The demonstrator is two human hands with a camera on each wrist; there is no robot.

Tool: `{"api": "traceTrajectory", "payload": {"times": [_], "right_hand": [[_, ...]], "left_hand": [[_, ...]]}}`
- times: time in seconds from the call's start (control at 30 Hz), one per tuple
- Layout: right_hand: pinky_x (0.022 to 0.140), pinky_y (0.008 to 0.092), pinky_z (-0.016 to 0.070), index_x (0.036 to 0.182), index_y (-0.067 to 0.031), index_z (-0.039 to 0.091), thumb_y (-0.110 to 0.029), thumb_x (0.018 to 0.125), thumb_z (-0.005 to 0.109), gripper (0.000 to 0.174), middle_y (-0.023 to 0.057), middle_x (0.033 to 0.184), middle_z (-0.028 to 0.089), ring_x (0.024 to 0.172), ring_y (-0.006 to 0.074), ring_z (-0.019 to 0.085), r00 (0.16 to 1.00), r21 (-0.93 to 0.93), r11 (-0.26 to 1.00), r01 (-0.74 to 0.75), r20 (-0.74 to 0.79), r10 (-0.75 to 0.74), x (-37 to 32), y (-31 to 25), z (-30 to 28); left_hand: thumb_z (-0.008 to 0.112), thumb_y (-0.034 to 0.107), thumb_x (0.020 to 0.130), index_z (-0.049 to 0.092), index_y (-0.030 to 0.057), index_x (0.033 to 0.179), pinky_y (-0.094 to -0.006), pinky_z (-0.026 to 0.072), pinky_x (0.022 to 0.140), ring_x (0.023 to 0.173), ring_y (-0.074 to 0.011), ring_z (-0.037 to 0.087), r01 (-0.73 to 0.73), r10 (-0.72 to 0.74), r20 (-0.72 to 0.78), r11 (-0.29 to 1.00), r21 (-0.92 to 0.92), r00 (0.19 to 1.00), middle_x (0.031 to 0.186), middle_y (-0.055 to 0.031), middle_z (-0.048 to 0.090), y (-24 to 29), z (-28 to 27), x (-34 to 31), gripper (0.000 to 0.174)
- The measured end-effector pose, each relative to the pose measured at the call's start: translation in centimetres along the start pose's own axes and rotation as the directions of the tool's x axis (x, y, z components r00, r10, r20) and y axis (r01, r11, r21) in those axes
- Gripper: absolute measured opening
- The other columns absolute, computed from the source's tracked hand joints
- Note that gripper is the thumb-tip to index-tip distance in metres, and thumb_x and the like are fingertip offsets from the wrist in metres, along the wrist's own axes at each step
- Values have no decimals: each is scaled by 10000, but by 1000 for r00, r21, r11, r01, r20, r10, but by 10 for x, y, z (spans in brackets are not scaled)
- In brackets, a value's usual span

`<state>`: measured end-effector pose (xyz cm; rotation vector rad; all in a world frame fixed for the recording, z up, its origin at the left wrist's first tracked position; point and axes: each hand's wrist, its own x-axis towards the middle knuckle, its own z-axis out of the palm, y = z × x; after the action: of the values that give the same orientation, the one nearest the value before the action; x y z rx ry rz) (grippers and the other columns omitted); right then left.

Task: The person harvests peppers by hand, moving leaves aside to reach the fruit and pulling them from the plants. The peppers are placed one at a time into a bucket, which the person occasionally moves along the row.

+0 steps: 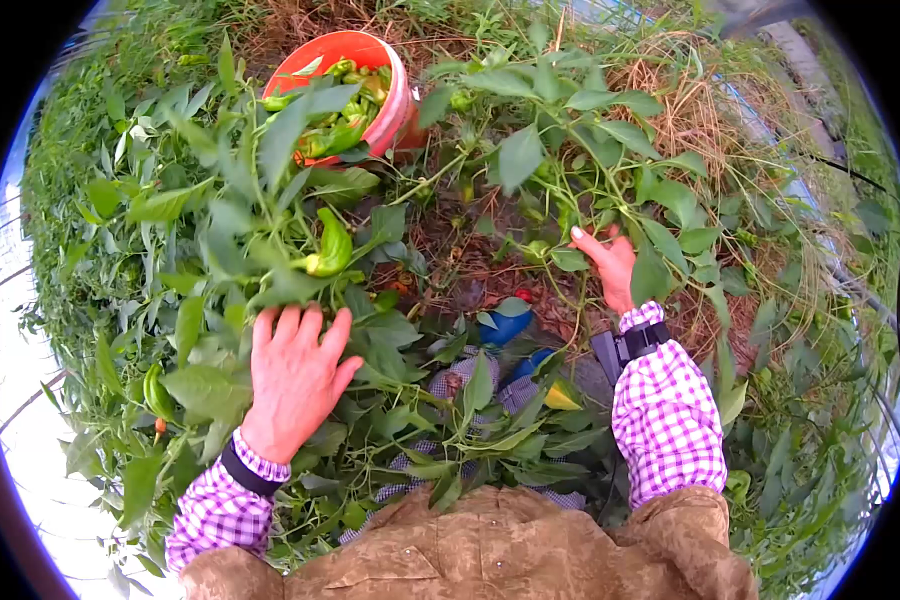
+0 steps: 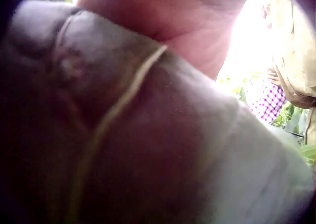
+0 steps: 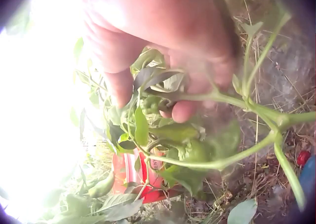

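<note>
Bent a little at the fingers, the left hand (image 1: 300, 385) rests over pepper plant leaves, just below a hanging green pepper (image 1: 332, 245). A large blurred leaf (image 2: 148, 135) covers most of the left wrist view, below the palm (image 2: 173, 21). The right hand (image 1: 610, 262) reaches into the plant on the right, thumb apart from the fingers. Around a small green pepper (image 3: 150, 104) and a branching stem (image 3: 232, 100) the right hand (image 3: 168, 41) holds its thumb and fingers apart; one fingertip touches near the stem. A larger pepper (image 3: 195, 150) hangs below.
An orange bucket (image 1: 402, 105) holding several green peppers stands beyond the plants. Dry straw (image 1: 680, 100) lies at the right. Blue shoes (image 1: 506, 328) show under the leaves, with a small red fruit (image 3: 303, 157) on the ground beside them.
</note>
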<state>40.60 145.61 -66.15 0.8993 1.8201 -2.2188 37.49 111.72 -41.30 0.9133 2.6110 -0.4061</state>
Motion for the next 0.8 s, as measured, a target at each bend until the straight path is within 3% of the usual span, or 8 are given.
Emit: {"api": "traceTrajectory", "payload": {"times": [0.07, 0.13, 0.17, 0.23, 0.3, 0.47, 0.57, 0.8], "right_hand": [[711, 263, 488, 1152, -19, 500, -225, 820, 710, 444, 50, 943, 610, 798, 131, 594, 1000, 47, 999, -16, -7, 16, -5, -7, -3], [799, 311, 468, 1144, 15, 543, -233, 806, 733, 460, 73, 966, 619, 902, 174, 586, 993, -405, 907, -120, -46, 111, 1, -4, -13], [799, 311, 468, 1144, 15, 543, -233, 806, 733, 460, 73, 966, 619, 902, 174, 586, 993, -406, 907, -114, -46, 105, 0, -6, -13], [742, 292, 469, 1079, -17, 590, -223, 824, 716, 352, 39, 864, 636, 822, 140, 594, 977, 74, 975, -212, 18, 211, -13, -26, 3], [710, 273, 473, 1066, -32, 591, -231, 828, 713, 333, 26, 853, 633, 766, 116, 589, 977, 131, 969, -209, 64, 202, -14, -27, 4], [619, 263, 472, 1024, -34, 615, -248, 824, 719, 310, 12, 850, 624, 707, 100, 571, 959, 45, 967, -253, 144, 244, -22, -52, 11], [716, 244, 439, 1047, -12, 604, -169, 845, 688, 269, -1, 920, 617, 815, 83, 541, 997, -10, 999, -42, 63, 43, -29, -64, 22], [828, 274, 452, 1162, -20, 563, -169, 865, 659, 345, 15, 1030, 614, 933, 102, 556, 991, 35, 991, -130, 34, 129, -23, -48, 12]], "left_hand": [[718, 354, 707, 567, 79, 1153, -430, 337, 949, 1024, -258, 486, -75, 75, -19, 997, 3, 997, 987, -95, 553, 5, 3, 26, 544], [713, 298, 698, 570, 76, 1152, -441, 312, 1012, 1120, -278, 476, -141, 141, -9, 990, 33, 990, 1064, -121, 560, 16, 5, 53, 526], [688, 264, 713, 577, 63, 1143, -446, 304, 1034, 1150, -280, 472, -194, 198, -37, 977, 90, 980, 1070, -124, 566, 21, 8, 67, 487], [609, 173, 723, 613, 38, 1052, -463, 291, 1064, 1199, -284, 459, -337, 356, -57, 916, 216, 933, 1093, -135, 573, 27, 22, 94, 357], [565, 107, 691, 642, 54, 857, -464, 339, 1033, 1127, -267, 512, -405, 402, -71, 914, -29, 913, 946, -110, 590, 42, 34, 121, 191], [535, 4, 735, 638, 18, 891, -401, 511, 751, 841, -336, 611, -307, 318, -60, 822, -480, 946, 829, -132, 586, 79, 44, 193, 187], [538, -7, 744, 634, 23, 942, -418, 508, 761, 839, -352, 616, -185, 238, 48, 852, -490, 970, 851, -145, 597, 93, 61, 230, 222], [653, 130, 783, 535, 156, 1241, -428, 402, 965, 1120, -365, 503, -212, 214, -97, 620, -755, 972, 1167, -187, 515, 107, 84, 240, 474]]}}
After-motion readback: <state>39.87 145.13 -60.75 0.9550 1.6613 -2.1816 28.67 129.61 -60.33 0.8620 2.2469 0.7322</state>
